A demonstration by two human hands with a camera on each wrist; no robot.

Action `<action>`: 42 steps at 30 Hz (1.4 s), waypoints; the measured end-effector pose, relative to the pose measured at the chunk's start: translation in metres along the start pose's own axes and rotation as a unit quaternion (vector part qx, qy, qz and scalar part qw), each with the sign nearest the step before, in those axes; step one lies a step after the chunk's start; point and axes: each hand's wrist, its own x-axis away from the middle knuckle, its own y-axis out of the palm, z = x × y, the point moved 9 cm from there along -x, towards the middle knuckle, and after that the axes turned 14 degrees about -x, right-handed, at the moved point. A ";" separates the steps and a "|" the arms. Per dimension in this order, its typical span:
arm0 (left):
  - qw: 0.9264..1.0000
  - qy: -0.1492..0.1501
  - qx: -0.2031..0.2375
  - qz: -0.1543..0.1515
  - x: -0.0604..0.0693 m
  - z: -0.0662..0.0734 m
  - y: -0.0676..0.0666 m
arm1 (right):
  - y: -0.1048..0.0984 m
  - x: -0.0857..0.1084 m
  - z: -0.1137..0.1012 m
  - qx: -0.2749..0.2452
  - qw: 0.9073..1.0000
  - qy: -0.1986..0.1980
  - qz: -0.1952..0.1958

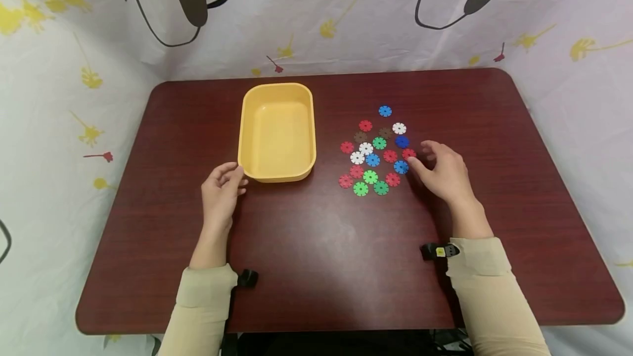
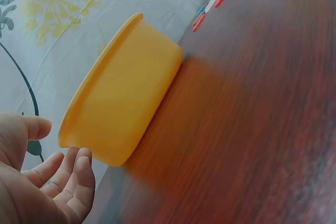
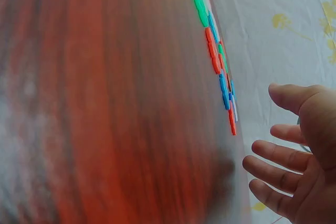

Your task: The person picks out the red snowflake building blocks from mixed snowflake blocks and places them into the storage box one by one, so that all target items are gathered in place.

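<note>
A yellow plastic tub (image 1: pixel 279 177) stands on the table, its inside bare. My left hand (image 1: pixel 221 191) is at its near left corner; in the left wrist view the thumb is apart from the loosely bent fingers (image 2: pixel 84 177), which are close to the rim. Whether they touch it I cannot tell. Right of the tub lie several flat notched plastic discs in red, blue, green, white and brown, among them a light green disc (image 1: pixel 361 189) and a white disc (image 1: pixel 399 128). My right hand (image 1: pixel 445 172) hovers at their right side, fingers spread and holding nothing, nearest a red disc (image 1: pixel 408 154) and a blue disc (image 1: pixel 401 167).
The dark red-brown table (image 1: pixel 316 268) has rounded corners. A white cloth (image 1: pixel 316 26) with printed flowers hangs behind it and at both sides. Black straps with small devices sit on both wrists.
</note>
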 end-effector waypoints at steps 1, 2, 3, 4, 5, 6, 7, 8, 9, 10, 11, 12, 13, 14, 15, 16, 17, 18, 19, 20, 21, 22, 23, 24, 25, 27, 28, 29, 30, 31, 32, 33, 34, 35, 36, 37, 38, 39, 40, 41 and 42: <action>1.000 0.000 0.003 0.000 0.000 0.000 0.000 | 0.000 0.000 0.000 -0.001 1.000 0.000 0.000; 1.000 0.001 0.002 0.000 0.000 0.000 0.000 | 0.000 0.000 0.000 -0.001 1.000 0.001 -0.001; 1.000 0.001 0.003 0.000 0.000 0.000 0.000 | 0.000 0.000 0.001 -0.001 1.000 0.002 -0.001; 1.000 0.002 0.002 -0.001 0.000 0.000 0.000 | 0.000 0.000 0.001 -0.002 1.000 0.002 -0.002; 1.000 0.002 0.004 -0.001 -0.001 0.000 0.000 | 0.000 0.000 0.001 -0.002 1.000 0.003 -0.002; 1.000 0.002 0.005 -0.002 -0.001 0.000 0.000 | 0.000 0.000 0.002 -0.003 1.000 0.004 -0.002; 1.000 0.002 0.004 -0.003 -0.001 0.001 0.000 | 0.000 0.001 0.002 -0.003 1.000 0.004 -0.002; 1.000 0.002 0.003 -0.004 -0.001 0.001 0.001 | 0.000 0.001 0.002 -0.002 1.000 0.004 -0.002; 1.000 0.001 0.005 -0.005 -0.001 0.001 0.001 | 0.000 0.001 0.002 -0.002 1.000 0.004 -0.001; 1.000 0.000 0.006 -0.007 -0.001 0.001 0.001 | -0.001 0.000 0.002 -0.003 1.000 0.004 -0.001; 1.000 -0.002 0.008 -0.009 -0.002 0.001 0.001 | -0.001 0.000 0.002 -0.003 1.000 0.005 -0.001; 1.000 -0.003 0.008 -0.011 -0.002 0.002 0.001 | -0.001 0.000 0.002 -0.003 1.000 0.006 0.000; 1.000 -0.004 0.010 -0.013 -0.002 0.002 0.002 | -0.001 0.000 0.002 -0.003 1.000 0.006 -0.001; 1.000 -0.005 0.011 -0.014 -0.002 0.001 0.002 | -0.001 0.000 0.002 -0.003 1.000 0.007 -0.001; 1.000 -0.005 0.012 -0.016 -0.002 0.002 0.002 | -0.001 0.000 0.002 -0.003 1.000 0.008 -0.002; 1.000 -0.006 0.013 -0.017 -0.001 0.001 0.002 | -0.001 0.000 0.002 -0.003 1.000 0.009 -0.002; 1.000 -0.005 0.014 -0.018 -0.001 0.002 0.003 | -0.001 0.000 0.002 -0.004 1.000 0.009 -0.003; 1.000 -0.005 0.016 -0.018 -0.001 0.001 0.003 | -0.001 0.000 0.002 -0.004 1.000 0.010 -0.003; 1.000 -0.004 0.017 -0.019 -0.001 0.001 0.003 | -0.001 0.000 0.002 -0.004 1.000 0.010 -0.004; 1.000 -0.003 0.020 -0.018 -0.001 0.001 0.004 | -0.001 0.000 0.002 -0.005 1.000 0.011 -0.005; 1.000 -0.003 0.024 -0.017 -0.001 0.001 0.004 | -0.001 0.000 0.002 -0.005 1.000 0.011 -0.005; 1.000 -0.002 0.026 -0.017 -0.001 0.001 0.004 | -0.001 -0.001 0.002 -0.006 1.000 0.011 -0.006; 0.999 -0.002 0.030 -0.016 -0.001 0.001 0.004 | 0.000 -0.001 0.002 -0.007 1.000 0.011 -0.007; 0.999 -0.002 0.032 -0.015 -0.001 0.000 0.004 | 0.000 -0.001 0.002 -0.007 1.000 0.011 -0.008; 0.999 -0.003 0.034 -0.014 -0.001 0.000 0.005 | 0.000 -0.001 0.003 -0.008 1.000 0.011 -0.009; 0.999 -0.004 0.036 -0.013 -0.001 -0.001 0.005 | 0.000 -0.002 0.003 -0.009 1.000 0.012 -0.010; 0.999 -0.005 0.036 -0.012 -0.001 -0.001 0.005 | 0.000 -0.002 0.004 -0.009 1.000 0.012 -0.010; 0.999 -0.006 0.035 -0.011 -0.001 -0.001 0.006 | 0.000 -0.002 0.004 -0.010 1.000 0.012 -0.010; 0.999 -0.007 0.035 -0.011 -0.001 -0.002 0.006 | 0.000 -0.003 0.004 -0.010 1.000 0.012 -0.011; 0.999 -0.008 0.036 -0.010 -0.001 -0.002 0.006 | 0.001 -0.003 0.005 -0.010 1.000 0.012 -0.011; 0.999 -0.009 0.038 -0.009 -0.001 -0.002 0.006 | 0.001 -0.003 0.005 -0.010 1.000 0.011 -0.010; 0.999 -0.010 0.040 -0.008 -0.002 -0.002 0.005 | 0.001 -0.004 0.005 -0.009 1.000 0.011 -0.010; 0.999 -0.010 0.044 -0.007 -0.002 -0.002 0.005 | 0.001 -0.004 0.005 -0.009 1.000 0.010 -0.010; 0.999 -0.010 0.047 -0.006 -0.002 -0.003 0.005 | 0.001 -0.005 0.005 -0.009 1.000 0.009 -0.010; 0.999 -0.010 0.051 -0.006 -0.002 -0.003 0.005 | 0.001 -0.005 0.006 -0.008 1.000 0.008 -0.010; 0.998 -0.010 0.054 -0.006 -0.002 -0.002 0.005 | 0.001 -0.005 0.006 -0.008 1.000 0.007 -0.010; 0.998 -0.010 0.056 -0.006 -0.002 -0.002 0.005 | 0.001 -0.006 0.006 -0.007 1.000 0.007 -0.009; 0.998 -0.010 0.057 -0.006 -0.002 -0.002 0.005 | 0.001 -0.006 0.006 -0.007 1.000 0.006 -0.009; 0.998 -0.010 0.057 -0.007 -0.002 -0.002 0.005 | 0.001 -0.007 0.006 -0.006 1.000 0.005 -0.010; 0.998 -0.010 0.056 -0.007 -0.002 -0.002 0.005 | 0.002 -0.008 0.007 -0.006 1.000 0.004 -0.010; 0.998 -0.010 0.055 -0.008 -0.002 -0.001 0.004 | 0.002 -0.008 0.006 -0.007 1.000 0.003 -0.010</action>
